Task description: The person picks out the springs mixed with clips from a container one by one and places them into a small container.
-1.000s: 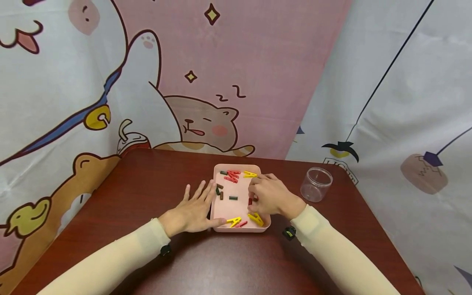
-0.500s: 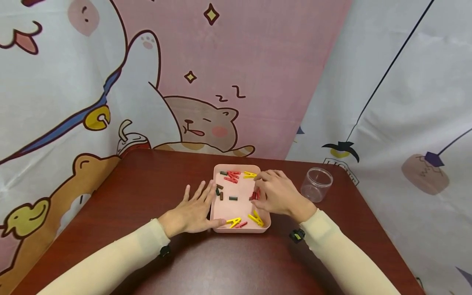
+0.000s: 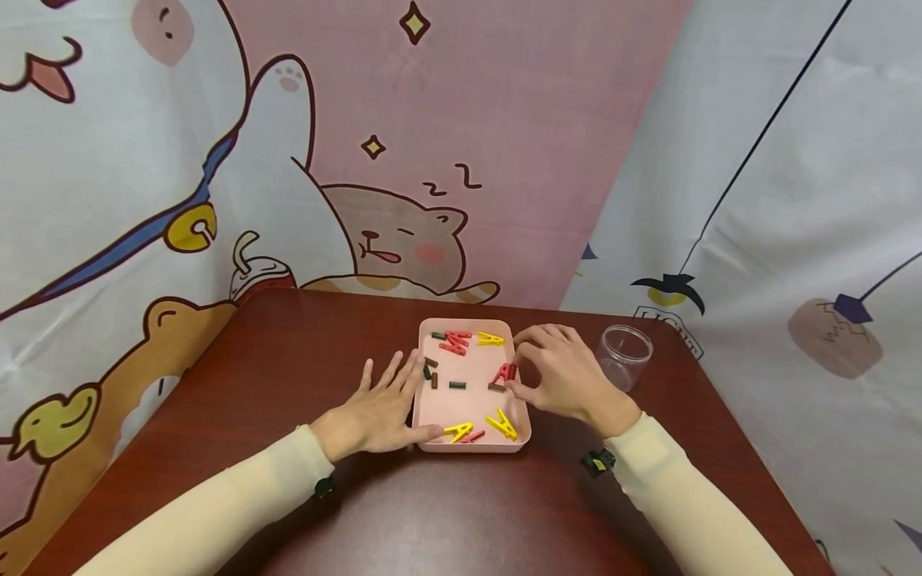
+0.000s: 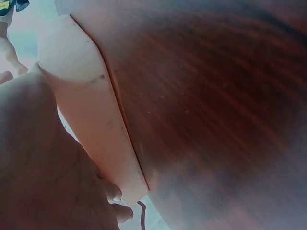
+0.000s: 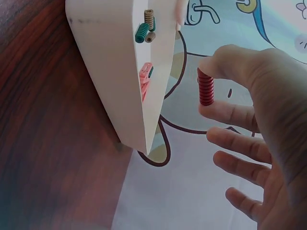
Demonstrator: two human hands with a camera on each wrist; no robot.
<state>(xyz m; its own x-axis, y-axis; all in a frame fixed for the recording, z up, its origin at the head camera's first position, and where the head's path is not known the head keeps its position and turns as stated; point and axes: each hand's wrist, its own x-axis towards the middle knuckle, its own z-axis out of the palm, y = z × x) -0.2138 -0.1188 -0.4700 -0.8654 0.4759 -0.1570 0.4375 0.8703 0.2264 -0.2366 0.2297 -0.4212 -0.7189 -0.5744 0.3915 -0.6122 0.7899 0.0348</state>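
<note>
Between thumb and index fingertip my right hand (image 3: 565, 374) pinches a red coil spring (image 5: 206, 89) by its two ends, above the right rim of the pink tray (image 3: 471, 447). The other fingers of that hand stand apart in the right wrist view. My left hand (image 3: 378, 412) lies with spread fingers against the tray's left side, thumb over the front left corner. Under the pinched spring, a red clothespin (image 3: 500, 374) and a brown spring (image 3: 496, 388) lie in the tray. A green spring (image 3: 457, 385) lies mid-tray, a yellow clothespin (image 3: 502, 425) near the front right.
A clear round jar (image 3: 623, 356) stands right of the tray, just behind my right hand. Red clothespins (image 3: 455, 344) and a yellow one (image 3: 491, 339) lie at the tray's back. Brown and green springs (image 3: 434, 380) cluster at its left wall. Printed cloth hangs behind the table.
My right hand has moved right and lifted from inside the tray to its right rim, with the red spring now pinched in its fingertips. The left hand has stayed in place.
</note>
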